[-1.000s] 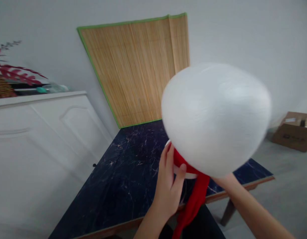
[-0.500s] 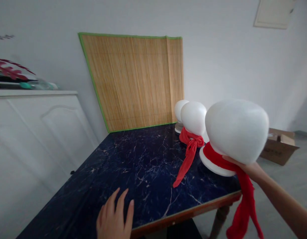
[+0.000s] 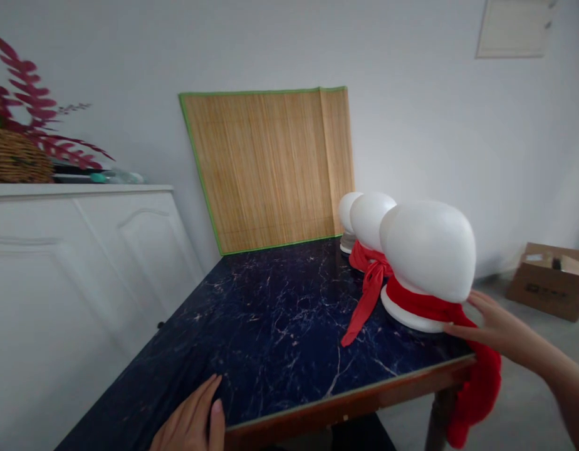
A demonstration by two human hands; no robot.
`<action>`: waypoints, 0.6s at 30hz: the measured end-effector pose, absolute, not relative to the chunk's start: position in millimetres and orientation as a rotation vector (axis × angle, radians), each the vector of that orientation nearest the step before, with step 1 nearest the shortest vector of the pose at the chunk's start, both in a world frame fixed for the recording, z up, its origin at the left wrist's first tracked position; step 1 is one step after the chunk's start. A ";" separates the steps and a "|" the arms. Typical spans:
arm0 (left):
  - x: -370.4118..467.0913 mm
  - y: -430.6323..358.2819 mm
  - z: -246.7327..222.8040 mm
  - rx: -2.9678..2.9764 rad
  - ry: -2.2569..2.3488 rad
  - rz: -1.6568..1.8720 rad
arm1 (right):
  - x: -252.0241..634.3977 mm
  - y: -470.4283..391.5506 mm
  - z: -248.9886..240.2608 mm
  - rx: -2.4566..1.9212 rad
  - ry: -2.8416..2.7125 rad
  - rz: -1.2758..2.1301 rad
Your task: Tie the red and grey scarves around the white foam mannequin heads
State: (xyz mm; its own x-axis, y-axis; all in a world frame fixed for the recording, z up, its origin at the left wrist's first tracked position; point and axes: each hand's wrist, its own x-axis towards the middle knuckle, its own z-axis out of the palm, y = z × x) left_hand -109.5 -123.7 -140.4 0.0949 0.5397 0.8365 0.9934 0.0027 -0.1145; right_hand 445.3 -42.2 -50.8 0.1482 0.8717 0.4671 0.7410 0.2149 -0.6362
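Three white mannequin heads stand in a row along the right side of the dark blue marbled table. The nearest head has a red scarf round its neck, with the tail hanging over the table edge. My right hand is beside that neck, thumb and fingers apart, touching the scarf and base. A lighter red scarf is knotted round the middle head. The farthest head has a grey-brown neck. My left hand rests on the table's near edge, fingers extended, holding nothing.
A bamboo mat with green edging leans on the wall behind the table. On the left is a white cabinet bearing a wicker basket and red leaves. A cardboard box lies on the floor at right.
My right hand has opened from the nearest head's neck to its right side, and that head stands slightly farther back. My left hand is lower, its fingers closer together. The view has shifted left.
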 end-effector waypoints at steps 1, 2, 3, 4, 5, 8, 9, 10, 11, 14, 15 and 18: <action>-106.1 -125.0 -138.6 -1.615 -1.548 -0.791 | 440.5 -58.7 -56.2 -1.628 -1.510 0.005; -103.5 -126.2 -137.4 -1.603 -1.560 -0.801 | 430.5 -75.1 -62.9 -1.695 -1.403 -0.121; -101.8 -127.2 -136.9 -1.602 -1.566 -0.806 | 415.1 -90.0 -70.9 -1.709 -1.305 -0.211; -101.0 -128.0 -137.0 -1.604 -1.572 -0.809 | 395.3 -102.4 -80.2 -1.654 -1.302 -0.234; -100.9 -128.6 -137.4 -1.606 -1.578 -0.808 | 372.5 -111.3 -90.5 -1.563 -1.340 -0.246; -102.4 -128.9 -139.0 -1.612 -1.568 -0.819 | 305.4 -113.9 -125.6 -1.238 -1.652 -0.318; -102.9 -128.8 -139.3 -1.610 -1.562 -0.829 | 289.1 -108.3 -138.0 -1.173 -1.739 -0.365; -103.1 -128.8 -139.8 -1.608 -1.556 -0.840 | 277.4 -101.4 -150.0 -1.131 -1.791 -0.426; -103.0 -128.8 -140.4 -1.608 -1.550 -0.853 | 270.0 -94.1 -161.4 -1.113 -1.806 -0.495; -101.8 -130.5 -144.6 -1.628 -1.537 -0.911 | 266.4 -79.2 -186.1 -1.122 -1.712 -0.668; -101.3 -131.6 -146.9 -1.644 -1.532 -0.933 | 268.0 -77.3 -190.1 -1.125 -1.691 -0.687; -99.9 -135.9 -155.8 -1.663 -1.532 -1.001 | 272.2 -78.9 -191.8 -1.125 -1.703 -0.676</action>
